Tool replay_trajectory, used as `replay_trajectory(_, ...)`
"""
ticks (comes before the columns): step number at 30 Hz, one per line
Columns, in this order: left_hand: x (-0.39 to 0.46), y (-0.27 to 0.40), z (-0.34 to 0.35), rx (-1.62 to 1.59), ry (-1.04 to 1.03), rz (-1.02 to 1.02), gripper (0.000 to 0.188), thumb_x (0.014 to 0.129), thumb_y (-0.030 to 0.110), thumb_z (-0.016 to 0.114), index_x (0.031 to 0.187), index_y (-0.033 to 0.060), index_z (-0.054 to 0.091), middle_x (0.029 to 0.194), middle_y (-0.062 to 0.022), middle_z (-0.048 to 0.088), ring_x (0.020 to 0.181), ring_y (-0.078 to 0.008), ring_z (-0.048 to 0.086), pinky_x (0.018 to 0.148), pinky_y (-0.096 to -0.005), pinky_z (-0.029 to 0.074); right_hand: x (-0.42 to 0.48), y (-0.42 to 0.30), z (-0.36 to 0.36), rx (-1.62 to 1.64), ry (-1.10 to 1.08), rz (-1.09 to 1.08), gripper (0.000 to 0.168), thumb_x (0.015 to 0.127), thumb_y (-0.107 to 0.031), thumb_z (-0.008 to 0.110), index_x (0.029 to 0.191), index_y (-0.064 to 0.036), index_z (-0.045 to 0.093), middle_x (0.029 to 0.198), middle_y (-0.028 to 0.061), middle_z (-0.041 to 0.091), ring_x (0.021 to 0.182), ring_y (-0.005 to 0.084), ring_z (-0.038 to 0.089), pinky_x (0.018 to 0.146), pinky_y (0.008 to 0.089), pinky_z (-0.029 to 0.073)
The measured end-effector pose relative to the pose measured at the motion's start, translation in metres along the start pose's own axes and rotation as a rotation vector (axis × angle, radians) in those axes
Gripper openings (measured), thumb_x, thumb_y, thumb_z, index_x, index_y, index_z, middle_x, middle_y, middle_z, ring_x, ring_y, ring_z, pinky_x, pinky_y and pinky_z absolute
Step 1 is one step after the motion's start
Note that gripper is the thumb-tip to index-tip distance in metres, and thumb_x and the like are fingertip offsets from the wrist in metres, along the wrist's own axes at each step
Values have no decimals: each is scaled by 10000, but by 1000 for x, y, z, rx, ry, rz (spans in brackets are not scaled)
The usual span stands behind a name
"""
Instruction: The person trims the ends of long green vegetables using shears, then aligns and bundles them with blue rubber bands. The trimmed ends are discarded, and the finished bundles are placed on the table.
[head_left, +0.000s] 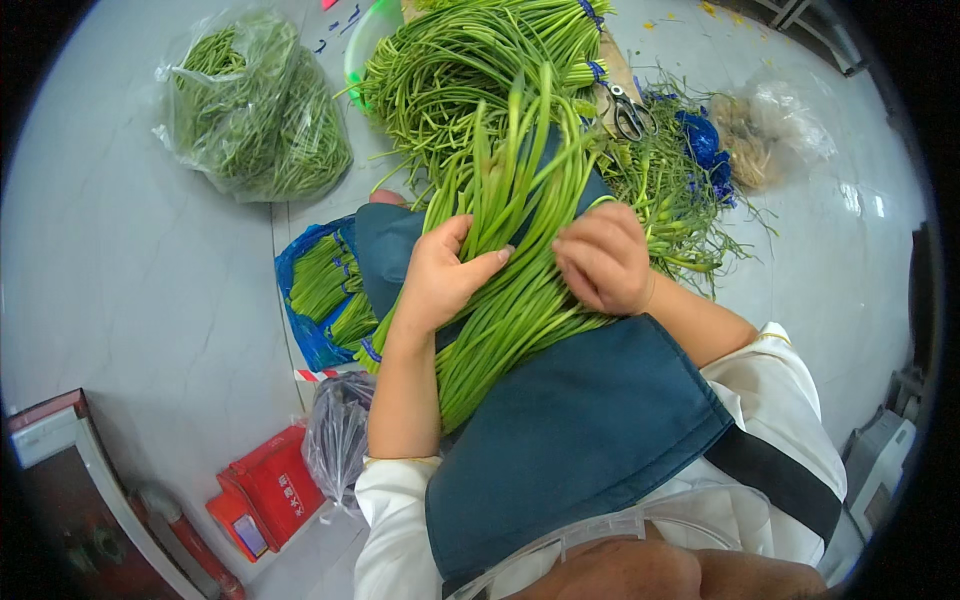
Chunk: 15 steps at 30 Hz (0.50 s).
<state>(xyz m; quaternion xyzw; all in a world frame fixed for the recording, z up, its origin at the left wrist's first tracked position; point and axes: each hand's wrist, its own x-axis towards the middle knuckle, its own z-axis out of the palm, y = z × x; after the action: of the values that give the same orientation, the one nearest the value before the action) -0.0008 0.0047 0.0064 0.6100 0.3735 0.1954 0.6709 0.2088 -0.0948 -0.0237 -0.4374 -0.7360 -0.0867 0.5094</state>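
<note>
A loose bunch of long green garlic scapes (517, 300) lies across my lap over a dark teal apron (577, 427). My left hand (450, 274) holds the bunch near its middle, the thumb pressed on top of the stems. Against the right side of the bunch is my right hand (604, 255), slightly blurred, with its fingers curled in. A pale scape end curves just above its knuckles; whether the fingers grip it cannot be made out. Beneath my left forearm, a bundle end tied with blue tape (369, 351) shows.
A big heap of scapes (450, 82) lies ahead, beside a green-rimmed basin (367, 45). Scissors (628, 112) rest near trimmings (667, 202) and blue tape (701, 139). At left are a clear bag of scapes (255, 112), a blue bag of tied bundles (319, 285) and a red box (274, 487).
</note>
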Motion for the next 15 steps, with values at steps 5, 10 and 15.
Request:
replay_trajectory(5,12,-10,4,-101,74,37,311,829,-8,635,1129,-42,558,953,-77,661,838,-118,627,743,-260,512,-2,-1,10,29,-204,13,289,720,-57,738,993,-19,650,973,105,633,884,308,580,769,425,484)
replay_trajectory(10,11,-7,-4,-257,125,42,282,860,3,601,1132,-26,534,789,-38,595,616,-92,546,536,-220,453,9,-2,20,35,-431,168,222,790,-113,695,990,-29,646,970,113,639,944,301,599,873,467,464)
replay_trajectory(15,-9,13,-13,-266,218,78,121,891,74,647,942,17,553,631,1,511,481,-70,446,447,-221,370,28,1,9,144,-743,424,183,833,-135,664,957,0,654,788,143,647,804,347,608,754,448,465)
